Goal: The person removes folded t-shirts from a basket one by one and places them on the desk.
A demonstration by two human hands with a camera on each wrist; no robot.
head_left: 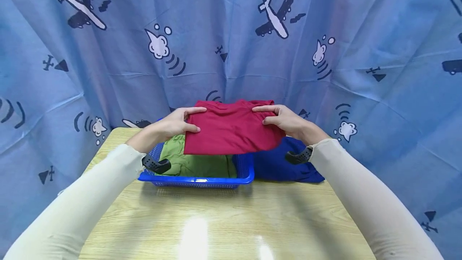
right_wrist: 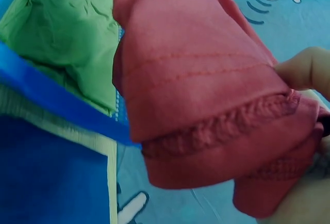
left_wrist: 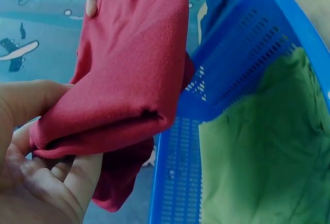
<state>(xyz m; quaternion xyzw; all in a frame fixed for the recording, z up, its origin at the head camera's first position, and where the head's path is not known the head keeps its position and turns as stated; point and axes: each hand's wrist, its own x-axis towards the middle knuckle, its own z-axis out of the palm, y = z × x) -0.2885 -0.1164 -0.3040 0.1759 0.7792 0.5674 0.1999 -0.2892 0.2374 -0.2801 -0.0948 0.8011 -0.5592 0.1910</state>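
A folded red garment (head_left: 231, 128) hangs in the air between both hands, over the back of a blue plastic basket (head_left: 198, 182). Its left end is gripped by my left hand (head_left: 174, 123), thumb on the near face and other fingers partly behind the cloth. At the opposite end, my right hand (head_left: 288, 122) pinches the garment near a gathered, stitched band (right_wrist: 216, 128) that shows in the right wrist view. Inside the basket lies a folded green garment (head_left: 202, 166), below and apart from the red one. Some fingertips are hidden by the cloth.
Right of the basket, a folded blue cloth (head_left: 285, 163) lies on the wooden table (head_left: 231, 216). Behind the table hangs a blue curtain (head_left: 216, 31) printed with airplanes. Each wrist wears a black band.
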